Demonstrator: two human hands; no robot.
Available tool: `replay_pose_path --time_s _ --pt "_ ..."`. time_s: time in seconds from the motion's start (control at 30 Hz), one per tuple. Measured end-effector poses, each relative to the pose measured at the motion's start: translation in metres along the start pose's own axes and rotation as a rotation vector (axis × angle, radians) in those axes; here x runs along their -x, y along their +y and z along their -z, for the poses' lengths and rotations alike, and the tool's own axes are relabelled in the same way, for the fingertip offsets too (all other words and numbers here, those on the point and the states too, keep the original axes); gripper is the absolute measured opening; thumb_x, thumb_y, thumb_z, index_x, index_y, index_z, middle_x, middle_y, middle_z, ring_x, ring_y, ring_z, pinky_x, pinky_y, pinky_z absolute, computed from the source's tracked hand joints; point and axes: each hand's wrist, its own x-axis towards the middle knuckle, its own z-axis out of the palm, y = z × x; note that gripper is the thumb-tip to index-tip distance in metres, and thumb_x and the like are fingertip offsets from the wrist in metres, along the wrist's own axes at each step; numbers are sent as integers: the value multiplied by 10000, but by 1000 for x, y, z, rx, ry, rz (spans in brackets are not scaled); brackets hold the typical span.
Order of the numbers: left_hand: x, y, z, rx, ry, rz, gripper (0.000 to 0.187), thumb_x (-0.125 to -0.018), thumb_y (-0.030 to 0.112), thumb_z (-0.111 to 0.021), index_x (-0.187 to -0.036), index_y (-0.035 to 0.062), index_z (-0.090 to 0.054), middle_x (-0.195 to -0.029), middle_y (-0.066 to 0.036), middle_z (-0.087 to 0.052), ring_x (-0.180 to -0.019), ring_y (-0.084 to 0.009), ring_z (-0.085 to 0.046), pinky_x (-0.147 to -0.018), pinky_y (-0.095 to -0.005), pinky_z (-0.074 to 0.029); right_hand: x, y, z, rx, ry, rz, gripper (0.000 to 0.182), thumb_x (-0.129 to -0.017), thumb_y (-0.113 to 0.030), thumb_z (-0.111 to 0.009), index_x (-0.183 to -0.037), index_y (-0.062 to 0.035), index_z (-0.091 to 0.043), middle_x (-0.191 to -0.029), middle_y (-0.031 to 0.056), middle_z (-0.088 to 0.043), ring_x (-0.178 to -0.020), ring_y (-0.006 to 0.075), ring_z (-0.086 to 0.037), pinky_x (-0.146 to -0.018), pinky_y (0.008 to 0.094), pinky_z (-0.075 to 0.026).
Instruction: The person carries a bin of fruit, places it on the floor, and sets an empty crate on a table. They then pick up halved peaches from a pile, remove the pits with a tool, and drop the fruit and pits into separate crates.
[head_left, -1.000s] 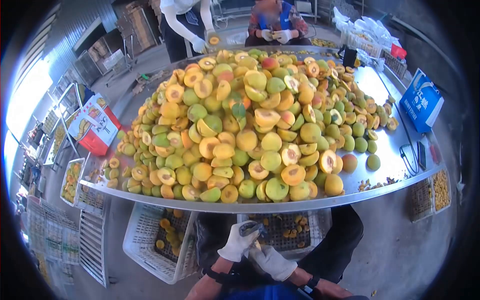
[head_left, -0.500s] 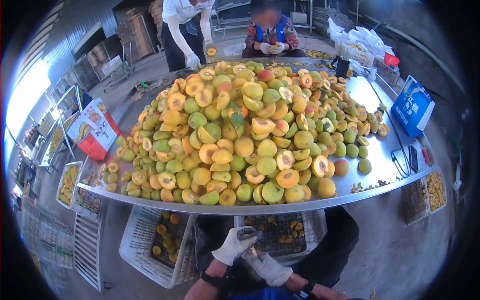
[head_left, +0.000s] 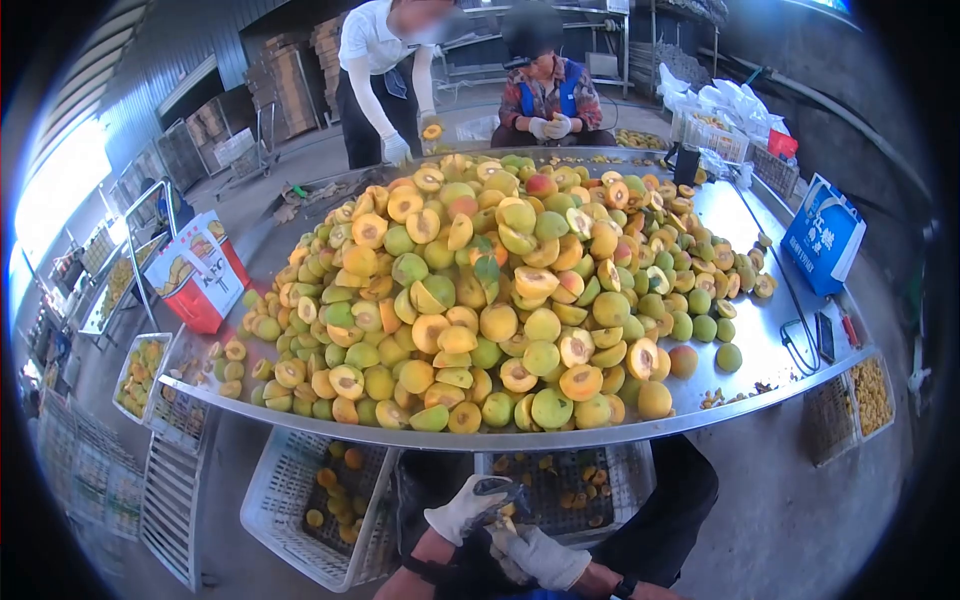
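Both my hands are gloved, close together below the table's front edge. My left hand is closed around a dark tool with a black head. Just to its right, my right hand is closed on a small piece of fruit that touches the tool; the fingers partly hide it. A large heap of green and orange fruit, many of them cut in half, lies on the metal table in front of me.
White crates with fruit stand under the table edge. A red and white bag is at the left, a blue bag at the right. Across the table are a standing person and a seated person, both gloved.
The view has tilted up, so the table and heap appear lower. My hands are still together, and the fruit piece between them shows more. The standing person leans slightly differently.
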Motion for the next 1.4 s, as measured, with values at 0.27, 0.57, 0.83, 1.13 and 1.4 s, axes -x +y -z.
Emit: replay_pose_path --time_s 0.27,0.57,0.83,1.13,1.4 --pt "2 8 -8 -290 9 -20 383 -855 163 -722 -1174 -23 -623 -1058 -76 -680 -950 -144 -633 -870 -289 -509 -2 19 15 -389 -235 -68 264 -999 -333 -527 -890 -92 -526 -642 -25 -444 -496 87 -399 -450 232 -314" --pt "12 19 -30 -270 123 9 388 -861 71 -719 -1208 18 -553 -1094 -112 -644 -951 -155 -633 -808 -290 -543 -3 11 21 9 -1 -76 394 -981 -399 -533 -770 -68 -559 -519 -2 -468 -382 93 -422 -362 266 -296" --pt "4 0 -37 -141 179 -131 433 -873 204 -709 -1172 -59 -540 -1077 -151 -657 -958 -160 -643 -813 -288 -530 -10 11 27 -201 -28 -81 335 -986 -373 -548 -844 -70 -559 -578 3 -476 -421 103 -430 -388 255 -307" --pt "-9 -14 -34 -189 281 -114 396 -864 94 -729 -1189 -31 -541 -1033 -104 -659 -900 -125 -622 -780 -268 -528 -16 17 34 -301 -19 -123 349 -989 -387 -544 -828 -78 -539 -586 4 -474 -430 105 -437 -386 255 -305" --pt "-4 -21 -37 -209 266 -190 390 -871 50 -702 -1207 -34 -521 -1104 -131 -637 -967 -155 -618 -843 -298 -534 -21 23 40 -147 6 -70 377 -989 -392 -533 -795 -69 -529 -569 6 -472 -406 104 -431 -377 256 -304"
